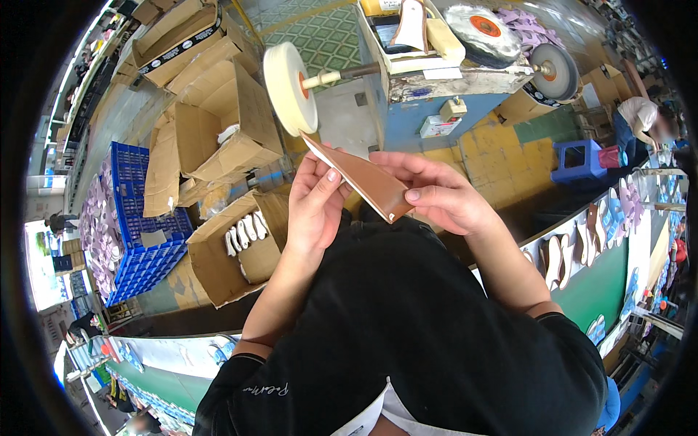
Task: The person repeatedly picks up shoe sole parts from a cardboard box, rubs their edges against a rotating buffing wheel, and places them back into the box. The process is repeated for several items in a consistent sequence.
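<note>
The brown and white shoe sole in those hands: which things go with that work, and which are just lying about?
Seems part of it:
- brown-and-white wedge-shaped shoe sole, held by left hand and right hand
- round cream-coloured wheel, by the sole's tip

Probably just lying about:
- blue plastic lattice crate
- violet-blue plastic stool

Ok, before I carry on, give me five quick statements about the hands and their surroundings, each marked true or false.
1. The left hand and right hand hold the same brown sole. True.
2. The blue crate is filled with orange pieces. False: lilac pieces show in it.
3. A cream wheel sits to the left of the blue cabinet. True.
4. The violet stool stands at the picture's left side. False: it stands at the right.
5. Several white pieces lie inside an open cardboard box. True.
</note>
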The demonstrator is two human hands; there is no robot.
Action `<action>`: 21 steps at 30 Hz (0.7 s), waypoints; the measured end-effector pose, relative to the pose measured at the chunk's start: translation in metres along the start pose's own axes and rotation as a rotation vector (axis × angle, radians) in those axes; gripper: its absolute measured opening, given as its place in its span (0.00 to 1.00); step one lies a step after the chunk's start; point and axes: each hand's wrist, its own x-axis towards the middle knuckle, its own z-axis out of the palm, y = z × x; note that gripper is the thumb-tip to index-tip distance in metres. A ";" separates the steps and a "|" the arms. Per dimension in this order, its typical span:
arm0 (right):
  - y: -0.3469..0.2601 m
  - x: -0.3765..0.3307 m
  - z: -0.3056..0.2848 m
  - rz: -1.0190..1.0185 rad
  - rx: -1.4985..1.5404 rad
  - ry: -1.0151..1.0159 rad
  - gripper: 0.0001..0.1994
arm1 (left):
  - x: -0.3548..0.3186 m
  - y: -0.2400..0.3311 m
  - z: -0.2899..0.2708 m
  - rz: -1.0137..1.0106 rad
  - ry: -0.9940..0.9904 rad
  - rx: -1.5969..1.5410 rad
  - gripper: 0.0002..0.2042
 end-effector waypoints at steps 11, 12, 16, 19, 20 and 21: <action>-0.017 0.004 -0.001 0.046 -0.355 0.054 0.29 | -0.018 0.060 0.044 0.822 -0.196 1.735 0.46; -0.016 0.006 -0.001 0.048 -0.350 0.035 0.29 | -0.022 0.063 0.047 0.753 -0.254 1.806 0.43; -0.011 0.016 0.006 0.051 -0.346 0.116 0.27 | -0.031 0.062 0.047 0.685 -0.191 1.792 0.29; -0.001 0.023 0.023 -0.256 -0.443 0.339 0.25 | -0.035 0.060 0.042 0.720 -0.069 1.794 0.28; 0.001 0.023 0.029 -0.373 -0.486 0.420 0.24 | -0.037 0.060 0.040 0.723 -0.027 1.803 0.27; -0.001 0.020 0.032 -0.522 -0.732 0.390 0.23 | -0.038 0.061 0.039 0.728 0.017 1.811 0.27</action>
